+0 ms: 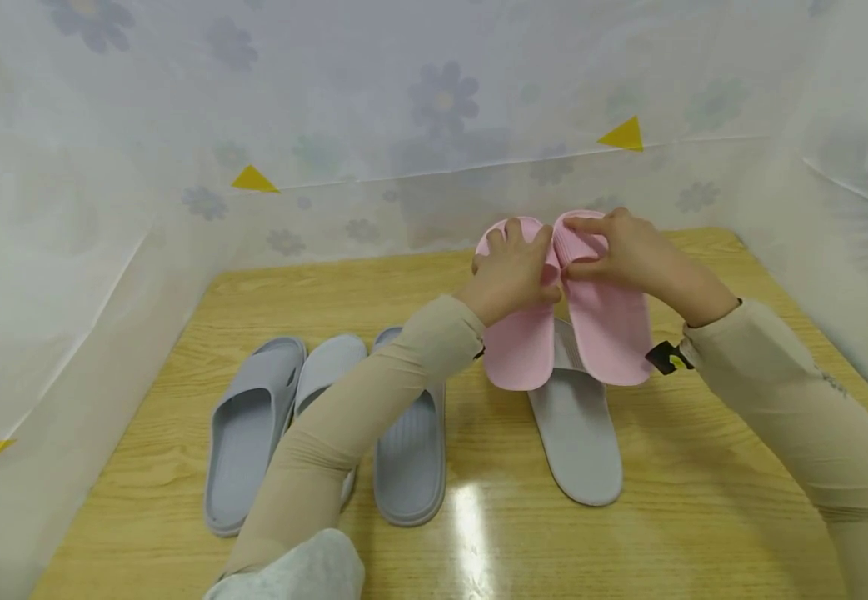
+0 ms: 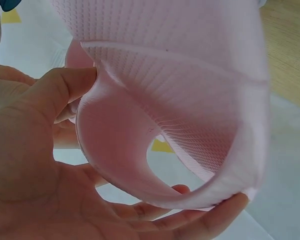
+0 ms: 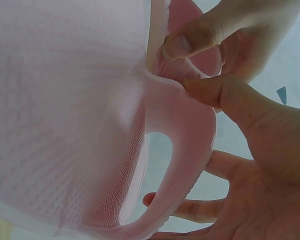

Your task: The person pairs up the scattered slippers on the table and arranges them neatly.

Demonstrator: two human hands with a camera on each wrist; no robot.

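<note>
Counter: wood-grain, glossy, walled round by a white flower-print sheet with yellow triangles.
Blue-grey slippers: nearest, lying flat on the counter, left of the lone grey slipper; a sleeve crosses them.
Lone grey slipper: flat, partly under the raised pink pair.
Pink slippers: lifted above the grey slipper, side by side, toes away, probably to keep them matched as a pair.
Left hand: fingers curled round the left pink slipper's strap.
Right hand: thumb and fingers grasp the other strap; the pinch seems firm, though the close view blurs.
</note>
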